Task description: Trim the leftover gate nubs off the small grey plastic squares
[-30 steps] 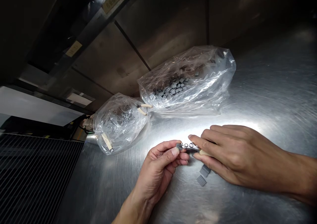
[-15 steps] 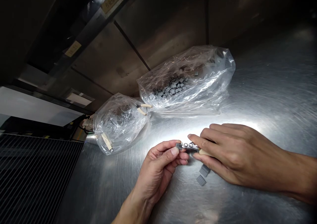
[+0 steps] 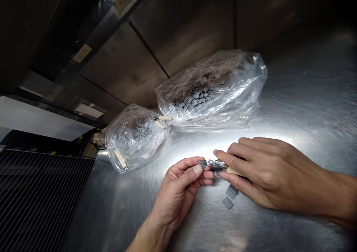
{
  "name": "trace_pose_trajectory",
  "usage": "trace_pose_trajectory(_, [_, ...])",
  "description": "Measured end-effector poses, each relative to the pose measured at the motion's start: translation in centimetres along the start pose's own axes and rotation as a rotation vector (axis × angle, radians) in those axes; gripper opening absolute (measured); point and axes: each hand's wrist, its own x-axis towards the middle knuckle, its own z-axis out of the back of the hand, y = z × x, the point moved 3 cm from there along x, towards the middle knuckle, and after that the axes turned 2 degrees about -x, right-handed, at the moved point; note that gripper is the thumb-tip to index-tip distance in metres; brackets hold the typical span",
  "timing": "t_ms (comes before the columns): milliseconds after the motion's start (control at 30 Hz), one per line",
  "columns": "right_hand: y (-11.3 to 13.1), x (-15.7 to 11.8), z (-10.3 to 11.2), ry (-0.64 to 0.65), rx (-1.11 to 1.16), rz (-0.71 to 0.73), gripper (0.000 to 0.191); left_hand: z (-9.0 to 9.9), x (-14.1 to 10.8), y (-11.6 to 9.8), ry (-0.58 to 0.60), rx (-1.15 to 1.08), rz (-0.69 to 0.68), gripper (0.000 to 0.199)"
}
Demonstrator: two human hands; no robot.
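My left hand pinches a small grey ribbed plastic piece between thumb and forefinger. Closed around the cream handles of a pair of nippers is my right hand. The silver head of the nippers points left, its tips right at the edge of the grey piece; whether they touch it I cannot tell. Two grey ribbed pieces lie on the metal table just below my right hand's fingers, and another bit of grey shows between the hands.
Behind my hands lies a large clear plastic bag of grey pieces. Left of it sits a smaller clear bag with grey bits. Cream-handled pliers rest between the bags, and a cream-coloured tool by the smaller one. A black ribbed surface borders the left.
The nippers and my right hand have shifted very slightly right. Both hands keep their grips, and the bags look the same.
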Motion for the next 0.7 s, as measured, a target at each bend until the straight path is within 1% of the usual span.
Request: trace_pose_trajectory(700, [-0.09,0.06,-0.04,0.027,0.032,-0.023,0.025,-0.11,0.01,-0.11,-0.006,0.018,-0.013,0.019])
